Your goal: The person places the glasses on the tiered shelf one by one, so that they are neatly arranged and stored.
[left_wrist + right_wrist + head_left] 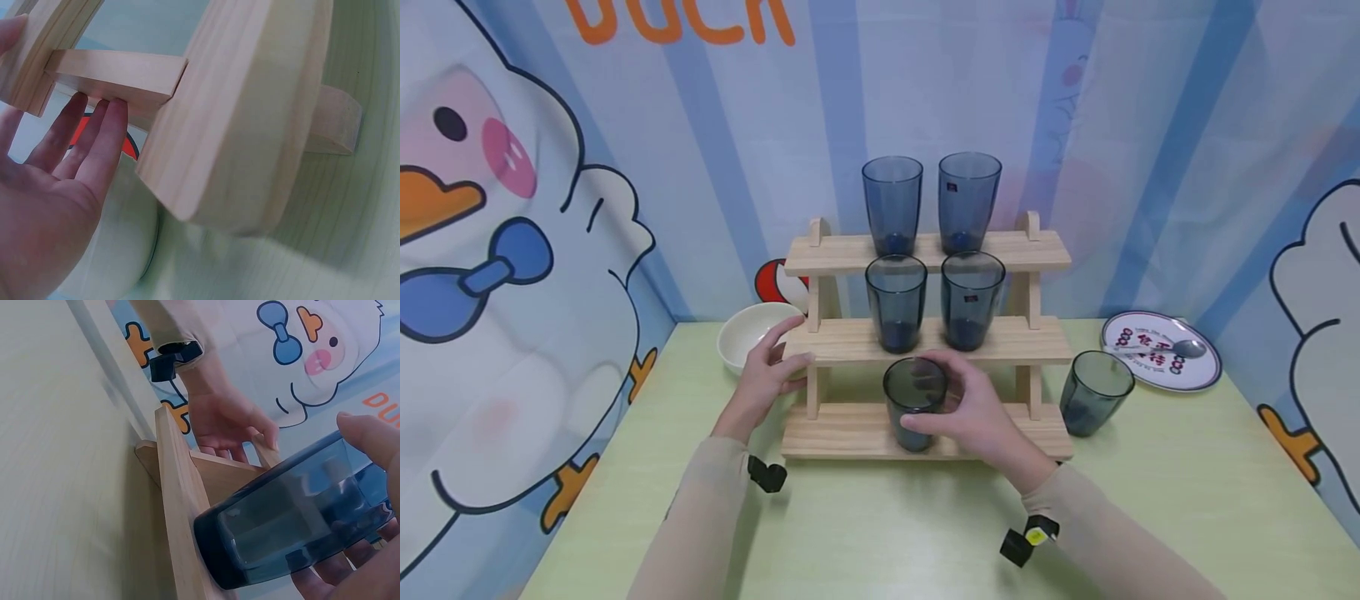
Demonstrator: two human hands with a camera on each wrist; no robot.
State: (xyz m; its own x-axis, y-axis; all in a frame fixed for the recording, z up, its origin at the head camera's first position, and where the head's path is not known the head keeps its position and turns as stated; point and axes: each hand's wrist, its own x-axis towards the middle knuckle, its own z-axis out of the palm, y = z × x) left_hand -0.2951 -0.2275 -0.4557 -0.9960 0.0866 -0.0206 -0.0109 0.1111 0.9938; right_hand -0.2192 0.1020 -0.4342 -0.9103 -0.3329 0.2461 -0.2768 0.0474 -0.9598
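A three-tier wooden display stand (831,342) stands on the table. My right hand (973,408) grips a dark blue-grey glass (914,400), thumb at the front and fingers round its far side. In the right wrist view, the base of this glass (275,519) meets the bottom board. My left hand (763,379) holds the left end of the middle board; the left wrist view has fingertips (115,109) against the side upright. Two like glasses (897,304) (972,300) stand on the middle tier. Another two glasses (892,204) (968,200) are on the top tier.
Right of the stand, another glass (1093,396) is on the table (880,533). Behind it lies a patterned oval plate (1187,375) with a metal spoon (1187,348). A white bowl (737,337) sits by the stand's left side. A printed curtain (737,150) hangs behind.
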